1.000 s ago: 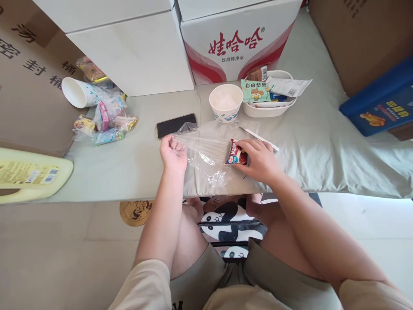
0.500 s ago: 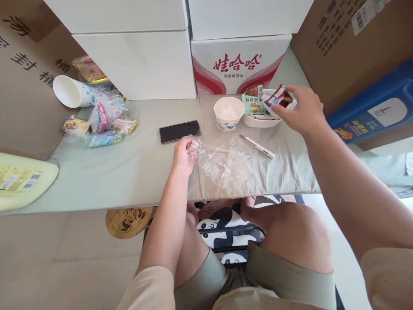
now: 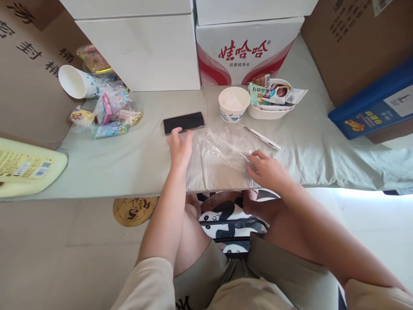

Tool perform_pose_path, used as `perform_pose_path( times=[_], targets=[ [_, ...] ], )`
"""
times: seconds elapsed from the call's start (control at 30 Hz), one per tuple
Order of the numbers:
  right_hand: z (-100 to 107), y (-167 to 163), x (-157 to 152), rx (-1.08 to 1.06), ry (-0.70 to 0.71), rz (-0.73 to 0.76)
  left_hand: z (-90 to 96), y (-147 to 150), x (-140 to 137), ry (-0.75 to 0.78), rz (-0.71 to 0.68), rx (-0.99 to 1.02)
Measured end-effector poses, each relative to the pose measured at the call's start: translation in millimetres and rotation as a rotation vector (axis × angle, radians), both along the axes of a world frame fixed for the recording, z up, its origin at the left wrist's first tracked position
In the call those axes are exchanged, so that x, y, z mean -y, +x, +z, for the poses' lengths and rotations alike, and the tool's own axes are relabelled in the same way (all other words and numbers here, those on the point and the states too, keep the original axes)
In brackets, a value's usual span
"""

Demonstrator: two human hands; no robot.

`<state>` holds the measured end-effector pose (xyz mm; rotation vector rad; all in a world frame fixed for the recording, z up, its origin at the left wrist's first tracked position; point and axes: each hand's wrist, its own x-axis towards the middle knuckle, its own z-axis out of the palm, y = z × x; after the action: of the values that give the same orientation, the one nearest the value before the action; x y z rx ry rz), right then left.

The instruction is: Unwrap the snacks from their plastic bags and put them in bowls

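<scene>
A crumpled clear plastic bag (image 3: pixel 222 148) lies on the cloth between my hands. My left hand (image 3: pixel 180 148) is open to the left of it, fingers apart, its fingertips at the near edge of the black phone (image 3: pixel 183 122). My right hand (image 3: pixel 271 171) is at the bag's right edge, fingers spread, fingertips touching or just over the plastic. Behind the bag stands a paper bowl (image 3: pixel 234 104) with a blue pattern. Beside it, a white oval container (image 3: pixel 269 113) holds several snack packets (image 3: pixel 274 92). A white pen-like tool (image 3: pixel 263 138) lies near my right hand.
At the left are a tipped paper cup (image 3: pixel 75 82), several wrapped snacks (image 3: pixel 106 114) and a yellow jug (image 3: pixel 29 168). White boxes (image 3: pixel 138 56) and a red-and-white carton (image 3: pixel 240 58) stand at the back. A blue container (image 3: pixel 371 107) leans at the right.
My right hand has left the oval container and come down to the bag; the packet it held lies in the container. My left hand has let go of the bag and moved toward the phone.
</scene>
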<state>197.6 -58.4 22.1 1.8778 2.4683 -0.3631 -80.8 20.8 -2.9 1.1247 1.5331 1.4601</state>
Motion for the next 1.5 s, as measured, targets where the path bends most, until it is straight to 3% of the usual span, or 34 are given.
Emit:
perform_pose_path(
  times=[0.07, 0.13, 0.23, 0.3, 0.37, 0.43, 0.5, 0.6, 0.7, 0.8, 0.9, 1.07, 1.27, 1.37, 1.5],
  targets=[
    [5, -5, 5, -0.015, -0.057, -0.039, 3.9, 5, 20, 0.172, -0.076, -0.383],
    [3, -13, 10, -0.085, -0.097, -0.024, 9.3, 17, 44, 0.256, -0.424, -0.642],
    [-5, -23, 20, -0.24, -0.123, 0.038, 13.8, 34, 70, 0.235, -0.78, -0.846],
    [-9, -22, 24, -0.336, -0.101, 0.018, 15.2, 36, 76, 0.168, -0.85, -0.842],
    [-9, -12, 25, -0.405, -0.006, -0.055, 17.8, 28, 76, 0.093, -0.811, -0.722],
    [-7, 3, 23, -0.503, 0.12, -0.018, 22.0, 15, 74, 0.035, -0.732, -0.519],
    [-7, 19, 20, -0.63, 0.155, 0.187, 25.6, 1, 74, -0.003, -0.662, -0.308],
    [-14, 28, 18, -0.652, 0.056, 0.404, 26.9, -13, 76, -0.089, -0.576, -0.104],
    [-26, 19, 19, -0.532, 0.062, 0.36, 25.8, -18, 78, -0.156, -0.537, -0.009],
    [-29, 11, 18, -0.58, 0.156, 0.325, 27.3, -22, 78, -0.17, -0.541, -0.081],
    [-22, 15, 18, -0.74, 0.177, 0.196, 29.7, -26, 78, -0.162, -0.538, -0.15],
    [-14, 27, 21, -0.994, 0.038, -0.255, 29.7, -25, 77, -0.298, -0.55, 0.028],
    [-22, 16, 11, -1.441, -0.001, -0.439, 32.3, -8, 75, -0.446, -0.388, 0.143],
    [-25, 10, 5, -1.355, -0.037, -0.536, 27.7, -6, 74, -0.499, -0.337, 0.056],
    [-27, 7, 3, -1.011, -0.065, -0.577, 18.7, -12, 73, -0.446, -0.257, -0.252]
  ],
)
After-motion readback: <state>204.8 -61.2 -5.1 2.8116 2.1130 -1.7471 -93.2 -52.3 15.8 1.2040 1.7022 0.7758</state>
